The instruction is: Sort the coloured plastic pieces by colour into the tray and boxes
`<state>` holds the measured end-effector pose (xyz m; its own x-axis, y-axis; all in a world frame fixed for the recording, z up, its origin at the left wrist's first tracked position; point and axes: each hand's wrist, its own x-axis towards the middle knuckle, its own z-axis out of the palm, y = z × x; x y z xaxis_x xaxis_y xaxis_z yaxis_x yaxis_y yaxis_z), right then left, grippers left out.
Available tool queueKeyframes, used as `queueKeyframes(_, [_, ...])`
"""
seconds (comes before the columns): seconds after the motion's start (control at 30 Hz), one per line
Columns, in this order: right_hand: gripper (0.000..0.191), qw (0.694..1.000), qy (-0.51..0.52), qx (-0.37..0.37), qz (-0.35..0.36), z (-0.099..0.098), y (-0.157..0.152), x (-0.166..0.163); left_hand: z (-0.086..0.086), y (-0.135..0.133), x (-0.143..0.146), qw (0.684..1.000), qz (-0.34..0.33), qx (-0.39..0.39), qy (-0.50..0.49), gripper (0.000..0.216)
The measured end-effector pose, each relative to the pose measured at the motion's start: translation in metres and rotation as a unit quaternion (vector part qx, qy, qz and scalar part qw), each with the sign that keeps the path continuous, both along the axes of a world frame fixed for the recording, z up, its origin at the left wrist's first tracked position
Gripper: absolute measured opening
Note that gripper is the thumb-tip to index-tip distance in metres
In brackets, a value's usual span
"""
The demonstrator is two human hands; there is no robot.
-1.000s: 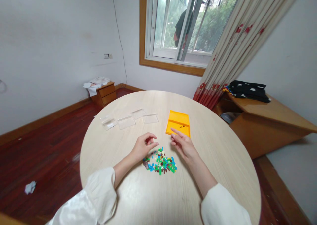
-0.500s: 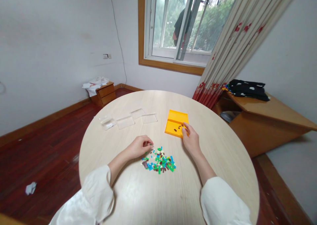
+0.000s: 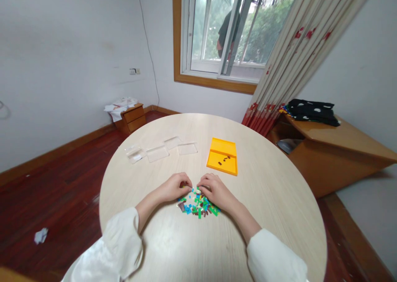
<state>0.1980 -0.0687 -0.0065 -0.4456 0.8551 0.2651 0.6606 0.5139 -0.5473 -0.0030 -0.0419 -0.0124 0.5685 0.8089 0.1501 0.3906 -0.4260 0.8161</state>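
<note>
Risk: left hand [image 3: 174, 186] and right hand [image 3: 216, 191], fingers curled down into brick pile [image 3: 198, 206] (pinch not discernible), may scatter loose pieces sideways.

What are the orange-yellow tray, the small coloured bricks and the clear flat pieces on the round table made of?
The flat orange-yellow tray looks like smooth moulded plastic: even colour, raised rim. The small coloured bricks seem plastic too, in bright solid colours, though tiny. The clear flat pieces look like transparent plastic, perhaps acrylic: the pale wood-grain round table shows through.
</note>
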Motion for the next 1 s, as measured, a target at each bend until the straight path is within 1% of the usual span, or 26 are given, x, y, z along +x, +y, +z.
queueKeyframes(0.03, [0.011,1.0,0.001,-0.004,0.004,0.001,-0.001,0.0,-0.001,0.001,0.002,0.999,0.022,-0.02,-0.022,0.009])
queueKeyframes(0.1, [0.009,1.0,0.017,-0.018,0.009,0.003,-0.001,0.002,-0.001,0.002,0.004,0.991,0.059,-0.086,-0.089,0.01])
queueKeyframes(0.2, [0.008,0.998,0.041,-0.04,-0.005,0.004,-0.001,0.005,0.002,0.004,0.006,0.956,0.093,-0.187,-0.207,0.019])
queueKeyframes(0.3, [0.009,0.998,0.033,-0.039,-0.024,0.002,0.001,0.005,0.007,0.005,0.004,0.923,0.121,-0.235,-0.279,0.024])
queueKeyframes(0.37, [0.01,0.999,0.016,-0.036,-0.023,-0.001,0.002,0.005,0.009,0.005,0.003,0.903,0.126,-0.267,-0.311,0.024])
queueKeyframes(0.5, [0.012,0.999,-0.02,-0.034,-0.023,-0.001,0.002,0.004,0.01,0.008,0.0,0.865,0.117,-0.357,-0.332,0.022])
queueKeyframes(0.6, [0.013,0.999,-0.043,-0.027,-0.012,0.0,0.0,0.003,0.009,0.009,0.0,0.85,0.093,-0.401,-0.328,0.017])
queueKeyframes(0.8, [0.013,0.998,-0.061,-0.013,-0.002,0.002,-0.002,0.001,0.007,0.007,-0.002,0.839,0.061,-0.434,-0.322,0.027])
queueKeyframes(0.9, [0.012,0.999,-0.053,-0.01,-0.002,0.002,-0.002,0.001,0.006,0.008,-0.003,0.832,0.061,-0.441,-0.331,0.017])
queueKeyframes(1.0, [0.013,1.0,-0.004,0.005,-0.016,0.004,-0.001,0.002,0.006,0.008,-0.003,0.822,0.078,-0.455,-0.333,0.007])
